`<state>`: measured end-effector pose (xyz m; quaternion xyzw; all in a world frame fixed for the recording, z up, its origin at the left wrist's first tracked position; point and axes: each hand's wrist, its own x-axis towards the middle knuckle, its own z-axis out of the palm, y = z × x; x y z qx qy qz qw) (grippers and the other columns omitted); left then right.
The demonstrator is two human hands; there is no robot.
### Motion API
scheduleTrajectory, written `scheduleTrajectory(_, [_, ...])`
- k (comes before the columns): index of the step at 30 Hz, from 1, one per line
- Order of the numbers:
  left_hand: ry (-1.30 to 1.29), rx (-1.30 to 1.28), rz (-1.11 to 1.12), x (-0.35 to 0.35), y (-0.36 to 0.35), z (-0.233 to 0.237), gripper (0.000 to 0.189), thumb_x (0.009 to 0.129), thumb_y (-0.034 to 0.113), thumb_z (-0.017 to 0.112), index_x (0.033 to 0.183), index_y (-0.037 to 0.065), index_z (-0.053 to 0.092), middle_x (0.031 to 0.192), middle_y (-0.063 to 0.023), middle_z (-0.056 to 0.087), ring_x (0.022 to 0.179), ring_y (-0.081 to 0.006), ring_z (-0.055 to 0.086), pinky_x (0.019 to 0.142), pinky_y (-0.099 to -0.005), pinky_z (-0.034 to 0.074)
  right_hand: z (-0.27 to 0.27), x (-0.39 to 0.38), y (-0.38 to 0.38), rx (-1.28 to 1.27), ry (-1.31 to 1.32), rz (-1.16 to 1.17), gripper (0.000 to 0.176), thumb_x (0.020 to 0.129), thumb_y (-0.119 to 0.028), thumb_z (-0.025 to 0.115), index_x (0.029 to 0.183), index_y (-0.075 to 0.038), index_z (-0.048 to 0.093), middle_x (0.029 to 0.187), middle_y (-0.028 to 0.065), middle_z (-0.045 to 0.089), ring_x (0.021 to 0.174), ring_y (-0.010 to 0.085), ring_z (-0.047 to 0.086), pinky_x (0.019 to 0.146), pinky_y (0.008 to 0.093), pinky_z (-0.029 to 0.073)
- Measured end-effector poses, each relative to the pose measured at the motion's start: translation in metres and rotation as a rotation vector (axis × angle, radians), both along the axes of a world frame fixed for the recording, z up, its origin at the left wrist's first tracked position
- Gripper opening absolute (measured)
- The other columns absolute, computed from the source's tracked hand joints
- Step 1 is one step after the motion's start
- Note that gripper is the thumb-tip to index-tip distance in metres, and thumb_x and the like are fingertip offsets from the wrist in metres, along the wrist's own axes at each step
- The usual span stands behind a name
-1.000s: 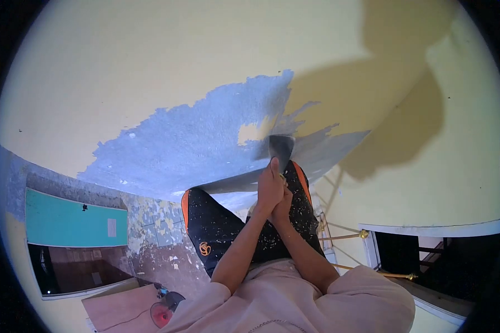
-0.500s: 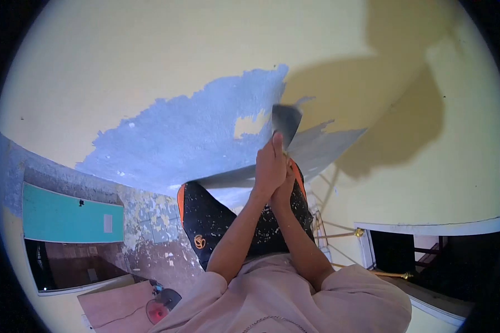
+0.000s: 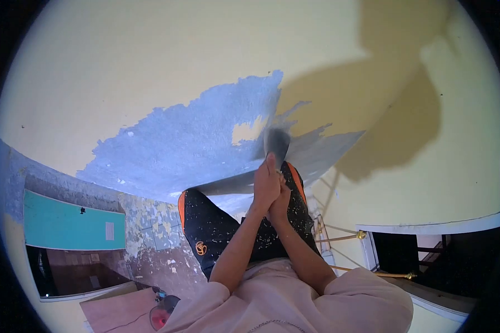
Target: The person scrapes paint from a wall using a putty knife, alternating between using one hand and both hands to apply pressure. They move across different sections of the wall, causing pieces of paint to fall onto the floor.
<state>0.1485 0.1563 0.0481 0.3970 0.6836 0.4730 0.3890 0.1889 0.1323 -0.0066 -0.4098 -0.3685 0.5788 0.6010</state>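
Note:
A scraper point(image 3: 278, 142) with a broad dark blade, blurred by motion, points up in front of my body, over the bared wall. Its handle is mostly hidden in my hands. My left hand point(image 3: 265, 183) wraps round it near the blade, with the thumb laid along the top. Just below, my right hand point(image 3: 280, 203) is closed round the lower handle, pressed against the left. Around the blade, yellow paint point(image 3: 247, 132) remains as a ragged island on the grey-blue bared wall point(image 3: 189, 133).
My shadow point(image 3: 366, 105) falls on the yellow wall at right. A dark opening point(image 3: 428, 255) with a white frame and brass-coloured rods point(image 3: 339, 238) are lower right. A turquoise door point(image 3: 72, 222), the flake-strewn floor point(image 3: 161, 258) and a red fan point(image 3: 160, 318) are lower left.
Both hands and the scraper have moved down, closer to my body. A further jagged strip of bared wall now shows above and right of the blade.

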Motion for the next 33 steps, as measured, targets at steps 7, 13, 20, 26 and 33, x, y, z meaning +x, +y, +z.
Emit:
scheduleTrajectory(7, [0.022, 0.007, -0.061, -0.005, 0.005, 0.001, 0.058, 0.097, 0.047, 0.028, 0.083, -0.005, 0.052, 0.054, -0.0138, 0.051, 0.051, -0.0256, 0.055, 0.052, -0.0368, 0.042, -0.023, -0.007, -0.002, 0.016, 0.111, -0.001, 0.022, 0.093, -0.015, 0.047, 0.099, 0.002, 0.058, 0.096, 0.0038, 0.056, 0.087, 0.0106, 0.054, 0.076, 0.0252, 0.044])
scheduleTrajectory(13, [0.002, 0.048, -0.054, -0.005, 0.011, 0.014, 0.058, 0.098, 0.046, 0.028, 0.079, -0.004, 0.051, 0.054, -0.0116, 0.050, 0.049, -0.0225, 0.052, 0.049, -0.0361, 0.041, -0.011, 0.000, 0.006, -0.002, 0.306, 0.102, 0.023, 0.094, -0.017, 0.045, 0.097, 0.002, 0.058, 0.094, 0.0035, 0.056, 0.087, 0.0103, 0.053, 0.075, 0.0243, 0.044])
scheduleTrajectory(20, [0.088, 0.067, -0.019, -0.005, 0.008, 0.012, 0.057, 0.098, 0.043, 0.029, 0.080, -0.006, 0.052, 0.058, -0.0211, 0.053, 0.055, -0.0354, 0.053, 0.054, -0.0417, 0.041, -0.007, -0.003, 0.003, -0.031, 0.161, 0.034, 0.022, 0.095, -0.017, 0.044, 0.096, 0.001, 0.058, 0.095, 0.0038, 0.055, 0.086, 0.0099, 0.053, 0.074, 0.0229, 0.044])
scheduleTrajectory(26, [-0.051, 0.049, -0.035, -0.005, 0.002, 0.007, 0.059, 0.098, 0.045, 0.027, 0.081, -0.006, 0.052, 0.056, -0.0168, 0.052, 0.052, -0.0280, 0.054, 0.053, -0.0395, 0.042, -0.001, -0.007, -0.001, -0.023, 0.142, -0.001, 0.019, 0.093, -0.014, 0.047, 0.092, 0.002, 0.058, 0.092, 0.0035, 0.054, 0.083, 0.0088, 0.052, 0.073, 0.0232, 0.043])
scheduleTrajectory(33, [-0.030, -0.034, -0.046, -0.006, -0.006, 0.012, 0.060, 0.097, 0.048, 0.028, 0.086, -0.005, 0.054, 0.059, -0.0133, 0.054, 0.054, -0.0241, 0.056, 0.054, -0.0369, 0.044, -0.017, -0.001, -0.011, -0.042, 0.188, 0.085, 0.023, 0.095, -0.018, 0.048, 0.095, 0.003, 0.058, 0.102, 0.0056, 0.056, 0.085, 0.0075, 0.051, 0.073, 0.0214, 0.043])
